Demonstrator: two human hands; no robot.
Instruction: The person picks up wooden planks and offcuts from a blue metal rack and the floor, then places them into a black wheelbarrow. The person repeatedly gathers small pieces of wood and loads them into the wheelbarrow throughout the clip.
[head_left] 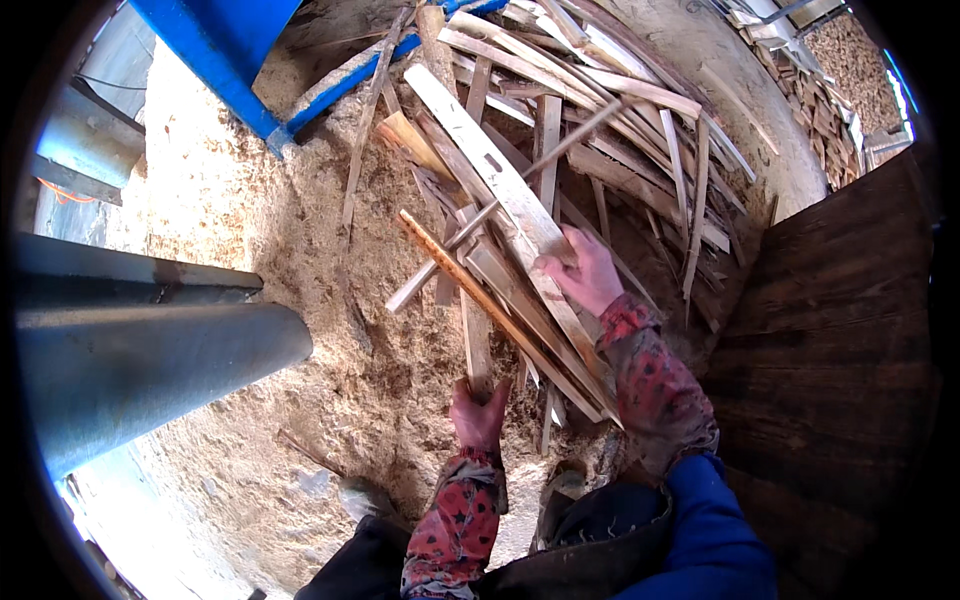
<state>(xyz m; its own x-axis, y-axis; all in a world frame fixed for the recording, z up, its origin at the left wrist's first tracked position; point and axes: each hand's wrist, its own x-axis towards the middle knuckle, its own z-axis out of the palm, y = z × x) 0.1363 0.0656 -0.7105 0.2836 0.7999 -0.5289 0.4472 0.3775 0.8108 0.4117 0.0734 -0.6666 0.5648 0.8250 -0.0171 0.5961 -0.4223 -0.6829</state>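
Note:
My right hand [585, 272] is closed on the near end of a long pale board [480, 150], which has a small dark slot in it and slants away to the far left over a heap of wood. Lower down, my left hand [478, 415] grips the near end of a narrow wooden slat [476, 345] between thumb and fingers. The slat's far part runs under other pieces. A strip with orange-brown bark [470, 285] lies just above my left hand, slanting toward the lower right. Part of each hand's fingers is hidden by the wood.
Loose offcuts and slats [640, 170] lie crossed in a heap on the sawdust-covered floor [300, 370]. Grey metal beams [170, 360] jut in from the left. A blue metal frame [215, 50] stands at the far left, and a dark wooden panel [830, 330] rises on the right.

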